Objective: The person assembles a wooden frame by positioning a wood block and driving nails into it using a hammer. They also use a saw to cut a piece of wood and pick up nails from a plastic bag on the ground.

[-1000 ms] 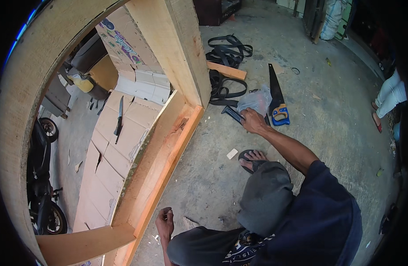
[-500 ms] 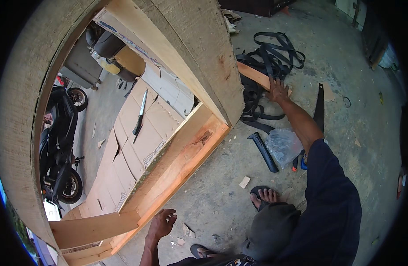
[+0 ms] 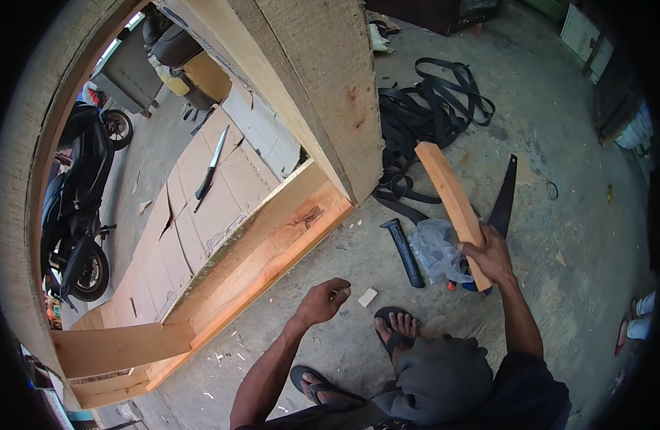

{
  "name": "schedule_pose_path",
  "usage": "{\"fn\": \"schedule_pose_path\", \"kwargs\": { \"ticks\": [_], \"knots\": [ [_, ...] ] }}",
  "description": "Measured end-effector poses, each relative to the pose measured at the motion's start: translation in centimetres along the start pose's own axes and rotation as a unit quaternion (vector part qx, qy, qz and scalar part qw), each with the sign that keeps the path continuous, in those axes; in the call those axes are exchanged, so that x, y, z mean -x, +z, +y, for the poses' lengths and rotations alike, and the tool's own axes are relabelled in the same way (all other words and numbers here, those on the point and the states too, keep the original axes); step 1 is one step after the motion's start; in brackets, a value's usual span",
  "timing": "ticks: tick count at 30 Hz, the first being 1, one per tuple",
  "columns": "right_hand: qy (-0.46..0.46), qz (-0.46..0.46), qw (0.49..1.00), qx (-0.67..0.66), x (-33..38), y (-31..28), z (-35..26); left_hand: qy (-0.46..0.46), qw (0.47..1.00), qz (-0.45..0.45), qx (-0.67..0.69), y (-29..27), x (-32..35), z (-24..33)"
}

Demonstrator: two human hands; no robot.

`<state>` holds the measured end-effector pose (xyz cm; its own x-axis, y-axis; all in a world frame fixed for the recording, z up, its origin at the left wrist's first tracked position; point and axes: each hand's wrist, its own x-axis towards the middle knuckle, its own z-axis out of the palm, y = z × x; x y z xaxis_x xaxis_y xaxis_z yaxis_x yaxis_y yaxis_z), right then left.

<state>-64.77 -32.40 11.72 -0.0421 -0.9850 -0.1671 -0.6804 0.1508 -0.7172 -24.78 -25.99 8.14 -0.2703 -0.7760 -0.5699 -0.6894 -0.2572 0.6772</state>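
The right grip (image 3: 493, 256) is closed around the lower part of a wooden batten (image 3: 448, 190), right of centre in the frame; the batten slants from upper left to lower right, its top end just beside the black straps (image 3: 430, 107). The left grip (image 3: 321, 302), at lower centre, is relaxed, with fingers half curled and nothing visible between them; a small wood offcut (image 3: 368, 297) lies near it on the floor (image 3: 581, 287). A clear plastic bag (image 3: 432, 247) sits left of the right grip, between the batten and a dark elongated tool (image 3: 404, 254). A handsaw (image 3: 503, 197) (its handle largely hidden) lies to the right. A wooden frame (image 3: 273, 261) occupies the left half, with a knife (image 3: 212, 168) on cardboard (image 3: 190, 193) visible through it
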Motion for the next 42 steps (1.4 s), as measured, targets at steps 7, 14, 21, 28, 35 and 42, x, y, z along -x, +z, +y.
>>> {"fn": "schedule_pose_path", "kwargs": {
  "ticks": [7, 14, 21, 28, 35, 42],
  "knots": [
    [-0.143, 0.007, 0.987, 0.073, 10.3, 10.0, -1.9, 0.08, 0.826, 0.008, 0.558, 10.5, -5.7, 4.9],
    [-0.248, 0.026, 0.961, 0.123, 6.1, 15.8, -4.3, 0.063, 0.73, 0.172, 0.658, 4.7, -9.3, 1.7],
    [-0.131, -0.076, 0.986, 0.064, 4.3, 19.3, -3.4, 0.061, 0.72, 0.083, 0.686, 2.9, -13.1, -2.1],
    [-0.123, -0.06, 0.984, 0.111, 0.0, 19.7, -4.0, 0.081, 0.728, 0.111, 0.672, 0.1, -15.8, -1.1],
    [-0.1, -0.071, 0.987, 0.109, 0.3, 19.5, -6.0, 0.082, 0.727, 0.128, 0.67, 0.4, -17.1, -2.5],
    [-0.058, -0.226, 0.939, -0.251, -3.1, 17.3, -0.4, 0.072, 0.708, 0.111, 0.693, 0.8, -15.2, 1.3]
  ]
}}
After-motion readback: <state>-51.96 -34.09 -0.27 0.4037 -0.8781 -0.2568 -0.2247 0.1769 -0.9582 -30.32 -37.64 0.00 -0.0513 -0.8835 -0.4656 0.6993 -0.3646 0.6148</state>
